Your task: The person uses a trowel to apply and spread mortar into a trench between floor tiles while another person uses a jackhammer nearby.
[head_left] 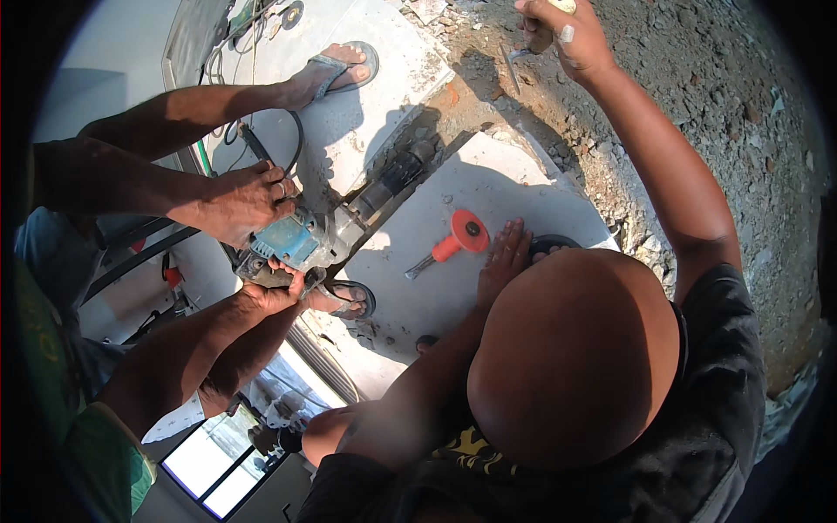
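Nearest the camera, a co-worker's head (575, 357) bends over a pale slab (523, 179). Left of it, the blue power tool (292, 240) lies between the wearer's curled hands, left hand (244, 205) gripping its rear, right hand (275, 289) its lower handle; a red-guarded chisel (453, 235) rests nearby.

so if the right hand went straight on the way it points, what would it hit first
Probably the grey metal housing of the power tool that the right hand holds, though depth there is hard to judge.
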Motion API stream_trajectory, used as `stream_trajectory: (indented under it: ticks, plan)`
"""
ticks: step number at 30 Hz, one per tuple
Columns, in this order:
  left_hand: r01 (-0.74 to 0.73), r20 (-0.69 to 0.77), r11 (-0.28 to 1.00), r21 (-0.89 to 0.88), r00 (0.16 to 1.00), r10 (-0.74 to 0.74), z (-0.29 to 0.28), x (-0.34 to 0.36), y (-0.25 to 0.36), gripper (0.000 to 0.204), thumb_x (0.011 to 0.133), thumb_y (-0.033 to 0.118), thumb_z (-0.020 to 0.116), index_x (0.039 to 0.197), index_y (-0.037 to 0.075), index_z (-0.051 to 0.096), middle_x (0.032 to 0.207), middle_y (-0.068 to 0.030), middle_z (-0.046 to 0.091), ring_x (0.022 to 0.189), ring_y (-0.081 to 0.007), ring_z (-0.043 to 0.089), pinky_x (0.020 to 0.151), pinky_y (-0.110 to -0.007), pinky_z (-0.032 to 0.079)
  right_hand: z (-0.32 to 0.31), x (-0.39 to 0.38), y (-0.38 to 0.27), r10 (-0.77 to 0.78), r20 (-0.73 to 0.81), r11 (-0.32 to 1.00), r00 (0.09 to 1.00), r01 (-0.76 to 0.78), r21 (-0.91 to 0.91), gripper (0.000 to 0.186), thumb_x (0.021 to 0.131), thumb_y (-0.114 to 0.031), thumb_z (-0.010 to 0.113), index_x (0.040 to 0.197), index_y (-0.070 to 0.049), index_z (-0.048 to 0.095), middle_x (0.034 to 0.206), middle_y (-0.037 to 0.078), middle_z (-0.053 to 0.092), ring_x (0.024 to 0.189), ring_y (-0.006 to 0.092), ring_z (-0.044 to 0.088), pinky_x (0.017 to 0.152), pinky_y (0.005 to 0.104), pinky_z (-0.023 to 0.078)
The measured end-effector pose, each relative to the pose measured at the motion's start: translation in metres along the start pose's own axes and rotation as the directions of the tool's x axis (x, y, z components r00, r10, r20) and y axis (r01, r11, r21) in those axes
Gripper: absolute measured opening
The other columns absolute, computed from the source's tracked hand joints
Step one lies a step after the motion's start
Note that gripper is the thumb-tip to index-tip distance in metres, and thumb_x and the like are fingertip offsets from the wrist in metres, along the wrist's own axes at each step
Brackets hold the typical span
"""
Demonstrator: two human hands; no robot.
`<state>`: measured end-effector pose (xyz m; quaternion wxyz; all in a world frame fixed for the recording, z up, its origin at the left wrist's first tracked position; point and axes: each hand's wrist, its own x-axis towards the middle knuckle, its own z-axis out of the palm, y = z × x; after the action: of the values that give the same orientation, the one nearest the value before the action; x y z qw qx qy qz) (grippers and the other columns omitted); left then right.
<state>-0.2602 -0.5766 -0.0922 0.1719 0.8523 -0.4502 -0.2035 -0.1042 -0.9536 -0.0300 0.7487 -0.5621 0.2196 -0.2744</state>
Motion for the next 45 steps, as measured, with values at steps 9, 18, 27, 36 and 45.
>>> stream_trajectory:
  ticks: [9,18,27,36,45]
  plan:
    - [-0.007,-0.004,1.000,0.009,1.000,0.007,0.006,0.000,-0.006,0.058,0.098,0.029,0.059,0.147,0.001,0.044,0.163,-0.0184,0.032,0.151,-0.0350,0.032,0.123,-0.053,0.029,-0.036,-0.007,0.042,0.055,0.006,0.998,0.998,-0.055,-0.027,0.012,0.085,-0.015,0.070,0.083,-0.004,0.068,0.074,0.008,0.067,0.064,0.0195,0.065,0.060,0.0349,0.053]
    - [0.008,0.014,0.999,-0.047,1.000,-0.007,-0.021,0.008,0.012,0.061,0.097,0.032,0.061,0.147,0.001,0.044,0.163,-0.0182,0.032,0.152,-0.0349,0.031,0.124,-0.053,0.027,-0.081,-0.019,0.048,0.091,0.015,0.995,0.996,-0.090,-0.036,0.006,0.092,-0.014,0.061,0.093,-0.008,0.061,0.083,0.003,0.064,0.076,0.0129,0.062,0.063,0.0284,0.050]
    - [-0.015,-0.006,1.000,-0.026,1.000,0.015,0.000,0.002,-0.003,0.063,0.097,0.032,0.060,0.148,0.001,0.042,0.163,-0.0191,0.031,0.152,-0.0350,0.030,0.124,-0.054,0.026,-0.078,-0.028,0.033,0.094,0.035,0.994,0.995,-0.092,-0.052,0.007,0.091,-0.015,0.060,0.092,-0.008,0.061,0.084,0.004,0.065,0.077,0.0144,0.065,0.069,0.0300,0.052]
    - [-0.026,-0.027,0.999,-0.023,0.999,0.026,-0.001,0.003,-0.005,0.055,0.100,0.032,0.058,0.144,0.001,0.047,0.160,-0.0196,0.036,0.149,-0.0372,0.035,0.122,-0.054,0.030,-0.079,-0.032,0.036,0.083,0.057,0.992,0.995,-0.078,-0.095,0.006,0.092,-0.013,0.059,0.092,-0.007,0.061,0.085,0.003,0.065,0.081,0.0142,0.064,0.074,0.0298,0.051]
    - [-0.028,0.030,0.999,0.043,0.999,0.027,-0.001,0.005,-0.008,0.055,0.101,0.031,0.057,0.146,0.001,0.046,0.161,-0.0189,0.035,0.150,-0.0349,0.034,0.122,-0.050,0.032,-0.079,-0.034,0.035,0.110,0.035,0.991,0.993,-0.107,-0.082,0.008,0.093,-0.015,0.059,0.092,-0.007,0.061,0.086,0.004,0.065,0.081,0.0143,0.063,0.072,0.0308,0.051]
